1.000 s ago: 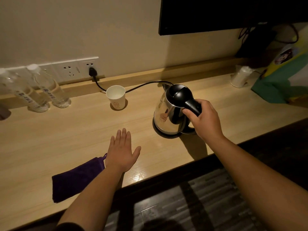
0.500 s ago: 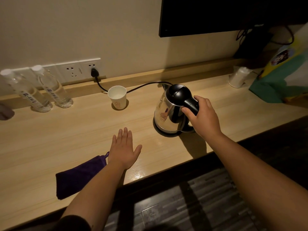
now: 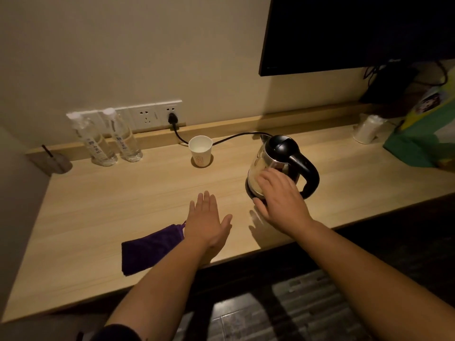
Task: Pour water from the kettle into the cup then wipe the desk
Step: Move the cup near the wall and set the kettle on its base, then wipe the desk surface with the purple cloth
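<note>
A steel kettle (image 3: pixel 283 158) with a black lid and handle stands upright on its base on the wooden desk (image 3: pixel 123 193). A white paper cup (image 3: pixel 200 150) with liquid in it stands left of the kettle, near the back ledge. My right hand (image 3: pixel 279 199) hovers in front of the kettle, fingers spread, holding nothing. Flat on the desk, palm down, lies my left hand (image 3: pixel 206 220). A folded purple cloth (image 3: pixel 150 247) lies just left of that hand, near the front edge.
Two water bottles (image 3: pixel 108 139) stand at the back left below the wall sockets (image 3: pixel 157 114). The kettle's cord (image 3: pixel 236 136) runs behind the cup to a socket. A lying cup stack (image 3: pixel 368 129) and a green bag (image 3: pixel 423 139) are at the right. A dark screen (image 3: pixel 357 30) hangs above.
My right hand has let go of the kettle's handle and moved left, in front of the kettle. The view has pulled back and shifted right. My left hand stays flat.
</note>
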